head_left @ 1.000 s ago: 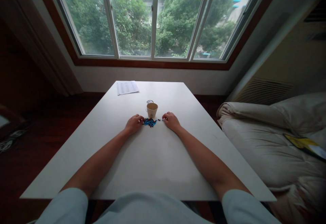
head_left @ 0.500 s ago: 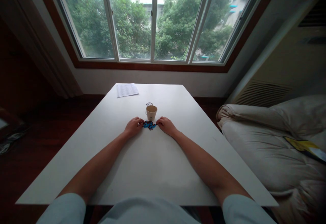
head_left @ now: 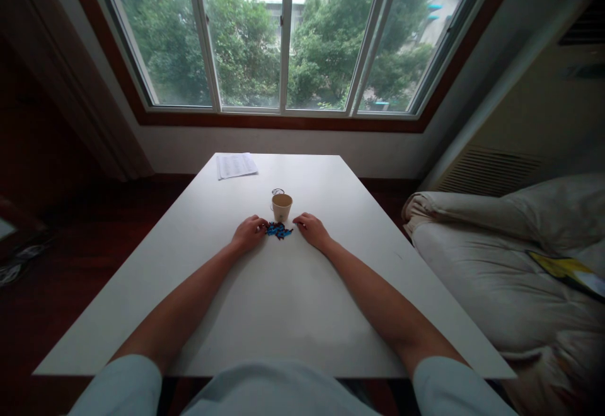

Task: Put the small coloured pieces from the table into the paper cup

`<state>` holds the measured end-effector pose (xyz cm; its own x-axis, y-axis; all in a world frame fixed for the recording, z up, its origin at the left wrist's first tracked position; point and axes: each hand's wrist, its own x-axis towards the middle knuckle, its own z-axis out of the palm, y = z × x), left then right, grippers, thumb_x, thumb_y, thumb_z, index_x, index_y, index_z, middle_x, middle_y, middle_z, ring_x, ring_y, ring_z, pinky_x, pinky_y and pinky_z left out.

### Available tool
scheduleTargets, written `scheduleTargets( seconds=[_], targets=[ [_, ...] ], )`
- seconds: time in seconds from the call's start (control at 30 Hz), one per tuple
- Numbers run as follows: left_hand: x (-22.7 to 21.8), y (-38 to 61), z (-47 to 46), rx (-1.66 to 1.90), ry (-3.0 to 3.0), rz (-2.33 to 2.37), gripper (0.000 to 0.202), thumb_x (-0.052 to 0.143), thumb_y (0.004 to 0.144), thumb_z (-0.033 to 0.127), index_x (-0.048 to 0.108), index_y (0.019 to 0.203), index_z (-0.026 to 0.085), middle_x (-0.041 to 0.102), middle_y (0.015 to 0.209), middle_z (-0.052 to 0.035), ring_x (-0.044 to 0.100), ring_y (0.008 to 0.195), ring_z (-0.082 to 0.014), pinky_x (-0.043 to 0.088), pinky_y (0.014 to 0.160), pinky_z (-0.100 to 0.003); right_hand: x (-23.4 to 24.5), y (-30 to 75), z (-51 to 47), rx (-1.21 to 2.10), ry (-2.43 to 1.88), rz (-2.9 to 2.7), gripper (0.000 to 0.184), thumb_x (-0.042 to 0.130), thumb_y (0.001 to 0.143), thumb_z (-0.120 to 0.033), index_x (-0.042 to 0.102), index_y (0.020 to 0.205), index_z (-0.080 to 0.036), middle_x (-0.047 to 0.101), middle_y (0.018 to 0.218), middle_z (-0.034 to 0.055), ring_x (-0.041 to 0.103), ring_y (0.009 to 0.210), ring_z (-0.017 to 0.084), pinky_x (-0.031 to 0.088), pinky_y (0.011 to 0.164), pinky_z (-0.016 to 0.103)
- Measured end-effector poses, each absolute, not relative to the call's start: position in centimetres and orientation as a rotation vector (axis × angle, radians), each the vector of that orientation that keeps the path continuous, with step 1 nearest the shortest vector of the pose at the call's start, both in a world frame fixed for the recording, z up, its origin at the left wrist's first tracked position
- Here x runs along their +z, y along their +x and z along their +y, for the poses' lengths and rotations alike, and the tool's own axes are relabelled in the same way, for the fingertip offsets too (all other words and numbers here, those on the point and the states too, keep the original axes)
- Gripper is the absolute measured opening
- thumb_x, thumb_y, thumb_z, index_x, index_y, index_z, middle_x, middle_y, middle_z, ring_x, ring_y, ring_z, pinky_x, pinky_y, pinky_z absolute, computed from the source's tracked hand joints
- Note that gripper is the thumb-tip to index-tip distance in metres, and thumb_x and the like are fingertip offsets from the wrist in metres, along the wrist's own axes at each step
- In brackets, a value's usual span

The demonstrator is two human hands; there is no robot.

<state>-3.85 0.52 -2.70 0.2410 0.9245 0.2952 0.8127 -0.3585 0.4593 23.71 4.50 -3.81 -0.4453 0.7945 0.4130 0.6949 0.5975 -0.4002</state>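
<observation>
A small heap of blue and dark red pieces (head_left: 279, 231), too small to name, lies on the white table just in front of a tan paper cup (head_left: 282, 209). At the heap's left edge is my left hand (head_left: 249, 233), its fingers curled together and the tips against the pieces. What they pinch, if anything, is hidden. My right hand (head_left: 312, 232) rests a little to the right of the heap, apart from it. Its thumb and fingertips are drawn together beside the cup, and I cannot make out anything between them.
Behind the cup lies a thin dark looped item (head_left: 278, 191). Printed sheets (head_left: 237, 166) sit at the far left corner of the white table (head_left: 283, 302). A cushioned beige sofa (head_left: 463, 265) stands along the right side, and a window (head_left: 283, 38) is beyond the table.
My right hand has drawn slightly away from the heap, leaving a small gap where it touched before. My left hand stays at the heap's left edge.
</observation>
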Motion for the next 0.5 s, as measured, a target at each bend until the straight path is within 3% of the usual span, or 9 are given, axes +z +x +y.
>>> scheduleTargets(
  seconds=[0.5],
  targets=[
    [-2.72, -3.95, 0.42, 0.781, 2.313, 1.628, 0.024, 0.054, 0.090, 0.029, 0.073, 0.104, 0.025, 0.063, 0.097, -0.0053, 0.058, 0.085, -0.0169, 0.045, 0.075, -0.028, -4.26, 23.26, 4.46, 0.132, -1.276, -2.243, 0.020, 0.055, 0.093, -0.019, 0.073, 0.102, -0.020, 0.063, 0.098, 0.0076, 0.055, 0.096, 0.019, 0.044, 0.089, 0.030]
  ],
)
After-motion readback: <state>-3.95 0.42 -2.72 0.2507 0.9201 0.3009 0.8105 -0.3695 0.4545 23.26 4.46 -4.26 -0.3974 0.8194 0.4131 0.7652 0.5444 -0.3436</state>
